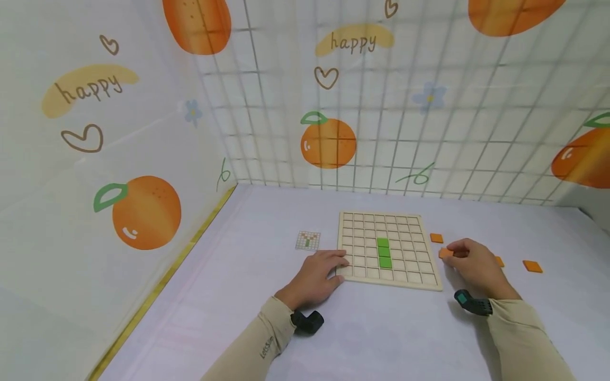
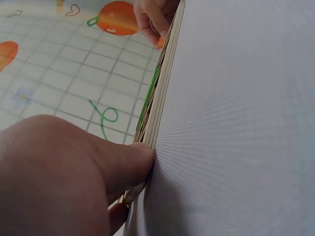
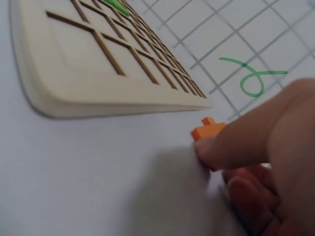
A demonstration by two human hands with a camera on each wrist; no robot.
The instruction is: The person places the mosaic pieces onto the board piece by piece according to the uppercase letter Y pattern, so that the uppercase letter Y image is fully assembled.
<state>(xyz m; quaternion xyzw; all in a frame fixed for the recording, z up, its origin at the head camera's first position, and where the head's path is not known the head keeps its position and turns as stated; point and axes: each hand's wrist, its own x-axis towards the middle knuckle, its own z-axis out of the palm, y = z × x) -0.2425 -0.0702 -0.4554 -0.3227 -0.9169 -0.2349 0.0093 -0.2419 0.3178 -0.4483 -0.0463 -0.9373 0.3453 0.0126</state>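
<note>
A pale wooden grid board [image 1: 410,286] lies flat on the table, with several green square tiles [image 1: 384,252] in a column in its middle. My left hand [image 1: 313,278] holds the board's near left corner, fingers on its left edge; the thumb [image 2: 129,164] presses its side in the left wrist view. Right of the board, my right hand [image 1: 478,269] pinches an orange square tile [image 3: 209,131] between thumb and fingers, close to the table. Another orange tile [image 1: 436,238] lies just beyond it. One more orange tile [image 1: 499,261] is partly hidden behind the right hand.
A small printed pattern card [image 1: 307,241] lies left of the board. Farther right on the table sits a loose orange tile [image 1: 532,266]. A white curtain [image 1: 271,106] with oranges and grid lines closes off the back and left.
</note>
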